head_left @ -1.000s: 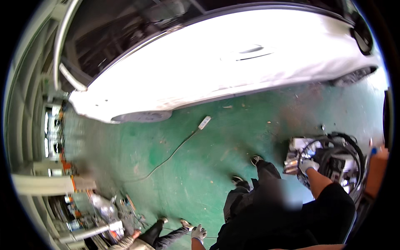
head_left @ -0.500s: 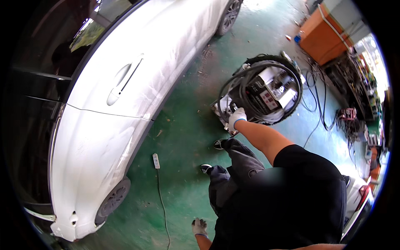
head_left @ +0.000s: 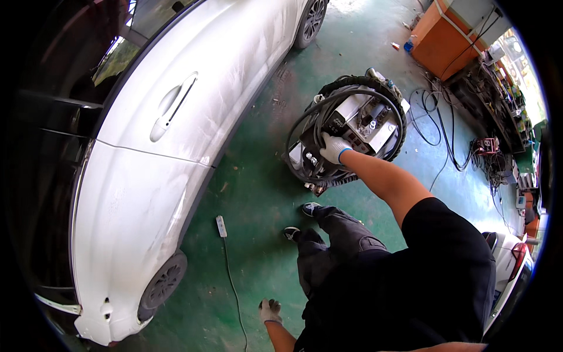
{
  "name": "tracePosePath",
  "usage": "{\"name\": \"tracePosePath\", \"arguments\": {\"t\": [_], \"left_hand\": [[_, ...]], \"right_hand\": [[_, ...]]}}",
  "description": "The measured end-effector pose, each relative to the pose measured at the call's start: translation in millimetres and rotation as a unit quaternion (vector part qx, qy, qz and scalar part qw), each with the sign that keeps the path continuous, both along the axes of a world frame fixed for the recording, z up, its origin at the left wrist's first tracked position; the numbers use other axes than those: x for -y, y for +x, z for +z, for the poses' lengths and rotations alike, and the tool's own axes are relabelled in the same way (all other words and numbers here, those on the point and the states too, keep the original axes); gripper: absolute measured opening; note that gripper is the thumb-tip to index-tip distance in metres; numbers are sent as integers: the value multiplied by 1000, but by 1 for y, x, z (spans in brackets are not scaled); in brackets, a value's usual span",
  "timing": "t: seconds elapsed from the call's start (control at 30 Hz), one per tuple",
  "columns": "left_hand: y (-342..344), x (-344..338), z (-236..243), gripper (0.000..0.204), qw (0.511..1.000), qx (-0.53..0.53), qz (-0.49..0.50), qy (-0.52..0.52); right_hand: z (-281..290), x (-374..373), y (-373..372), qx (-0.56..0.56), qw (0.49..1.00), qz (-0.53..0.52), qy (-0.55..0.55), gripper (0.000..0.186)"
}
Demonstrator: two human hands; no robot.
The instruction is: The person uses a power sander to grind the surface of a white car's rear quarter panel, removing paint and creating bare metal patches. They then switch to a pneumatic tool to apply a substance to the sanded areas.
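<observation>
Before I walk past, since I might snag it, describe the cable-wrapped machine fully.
The machine is boxy, with a dark face, pale metal-looking panels and a cluttered top. Black cables loop around it. It stands upright on the green floor, right of the white car. The gloved right hand touches its near side.

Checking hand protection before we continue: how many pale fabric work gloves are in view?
2: one pale fabric glove on the right hand, at the white-and-black metal machine; another on the left hand, above the green floor. Others may be hidden.
</observation>
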State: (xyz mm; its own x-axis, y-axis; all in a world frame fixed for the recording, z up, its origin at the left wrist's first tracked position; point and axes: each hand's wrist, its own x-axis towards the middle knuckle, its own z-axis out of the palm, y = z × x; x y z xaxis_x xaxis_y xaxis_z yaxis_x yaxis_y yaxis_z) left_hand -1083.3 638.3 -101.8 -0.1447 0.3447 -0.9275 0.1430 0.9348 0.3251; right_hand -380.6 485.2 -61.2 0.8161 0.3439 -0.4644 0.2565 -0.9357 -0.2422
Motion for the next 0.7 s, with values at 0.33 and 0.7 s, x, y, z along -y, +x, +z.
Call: {"name": "tracePosePath", "arguments": {"t": [0.33, 0.7], "left_hand": [[42, 129, 38, 31, 998, -54, 9, -30], [33, 182, 53, 27, 999, -38, 28, -10]], "right_hand": [[-24, -11, 11, -70, 994, -89, -9, 80], [-23, -23, 10, -58, 987, -152, 16, 77]]}}
